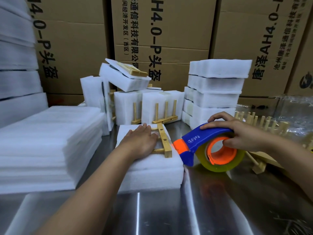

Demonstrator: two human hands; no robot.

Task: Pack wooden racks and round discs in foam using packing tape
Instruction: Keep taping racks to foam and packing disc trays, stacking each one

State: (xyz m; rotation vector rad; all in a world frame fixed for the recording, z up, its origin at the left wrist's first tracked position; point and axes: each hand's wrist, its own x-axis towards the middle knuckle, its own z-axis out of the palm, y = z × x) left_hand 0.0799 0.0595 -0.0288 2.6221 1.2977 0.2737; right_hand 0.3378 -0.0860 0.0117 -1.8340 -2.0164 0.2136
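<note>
The flat left hand [140, 143] presses the pale wooden rack [163, 141] onto the white foam block [149, 170], while the right hand [237, 131] grips the blue-and-orange tape dispenser [205, 145], so taping probably comes next.

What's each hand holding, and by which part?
Right hand grips the tape dispenser over its blue top, thumb at the orange core. Left hand holds nothing, flat on the wooden rack.
</note>
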